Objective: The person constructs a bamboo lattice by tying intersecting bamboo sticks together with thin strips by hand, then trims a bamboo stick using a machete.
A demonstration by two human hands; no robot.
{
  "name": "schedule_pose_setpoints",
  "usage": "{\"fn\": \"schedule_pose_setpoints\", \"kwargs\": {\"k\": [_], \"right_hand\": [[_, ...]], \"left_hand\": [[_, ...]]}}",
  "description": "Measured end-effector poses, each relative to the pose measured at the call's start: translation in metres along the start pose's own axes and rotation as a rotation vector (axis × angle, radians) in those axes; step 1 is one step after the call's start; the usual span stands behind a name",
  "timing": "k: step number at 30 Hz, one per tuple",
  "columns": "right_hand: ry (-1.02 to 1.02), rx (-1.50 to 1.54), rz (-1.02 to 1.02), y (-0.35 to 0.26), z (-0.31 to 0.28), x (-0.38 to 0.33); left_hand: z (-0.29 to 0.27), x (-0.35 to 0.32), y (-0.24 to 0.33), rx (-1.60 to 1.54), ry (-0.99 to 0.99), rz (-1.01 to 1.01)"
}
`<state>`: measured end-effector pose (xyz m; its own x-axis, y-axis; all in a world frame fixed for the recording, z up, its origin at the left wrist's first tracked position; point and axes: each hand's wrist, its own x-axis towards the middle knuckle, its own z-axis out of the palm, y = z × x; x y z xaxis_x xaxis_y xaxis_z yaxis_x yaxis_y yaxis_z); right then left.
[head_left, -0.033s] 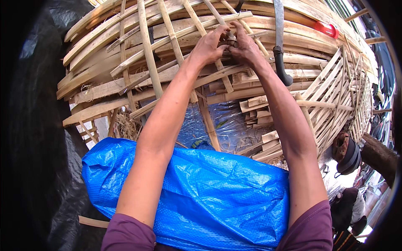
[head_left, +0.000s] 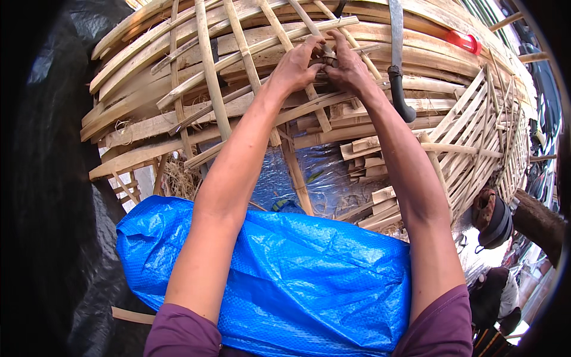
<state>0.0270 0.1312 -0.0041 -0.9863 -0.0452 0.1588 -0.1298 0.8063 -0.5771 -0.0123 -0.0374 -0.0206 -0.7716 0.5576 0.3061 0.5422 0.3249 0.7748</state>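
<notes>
My left hand [head_left: 295, 66] and my right hand [head_left: 348, 68] meet at a crossing in a lattice of split bamboo slats [head_left: 242, 50]. Their fingers are curled inward, thumbs almost touching. Between the fingertips runs a dark, narrow curved strip [head_left: 323, 60], wrapped at least partly around the crossing; its ends are hidden. One slat [head_left: 311, 24] rises from under the fingers, and another lies across it just above them. To the right of my right hand lies a long-bladed knife [head_left: 397, 47] with a dark, hooked handle.
Long bamboo strips [head_left: 140, 98] are stacked beneath the lattice. A blue tarp [head_left: 309, 273] covers my lap. A red cup [head_left: 464, 41] rests at the upper right. Bundled thin slats [head_left: 467, 128] lie at right, near a post [head_left: 538, 226] and a sandal [head_left: 495, 220]. Black sheeting [head_left: 53, 178] hangs at left.
</notes>
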Motion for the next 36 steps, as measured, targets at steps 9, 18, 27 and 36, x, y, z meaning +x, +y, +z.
{"fn": "schedule_pose_setpoints", "kwargs": {"k": [9,18,27,36], "right_hand": [[-0.005,0.029,-0.09,0.002,-0.005,0.005],[-0.264,-0.132,-0.05,-0.007,-0.017,0.032],[-0.418,-0.195,0.03,-0.01,-0.024,0.039],[-0.341,0.083,-0.056,-0.014,-0.035,0.017]], "left_hand": [[0.006,-0.006,-0.007,0.008,0.115,0.061],[0.006,-0.006,-0.012,0.011,0.116,0.071],[0.007,-0.006,-0.012,0.014,0.133,0.074],[0.005,-0.009,-0.007,0.008,0.138,0.043]]}}
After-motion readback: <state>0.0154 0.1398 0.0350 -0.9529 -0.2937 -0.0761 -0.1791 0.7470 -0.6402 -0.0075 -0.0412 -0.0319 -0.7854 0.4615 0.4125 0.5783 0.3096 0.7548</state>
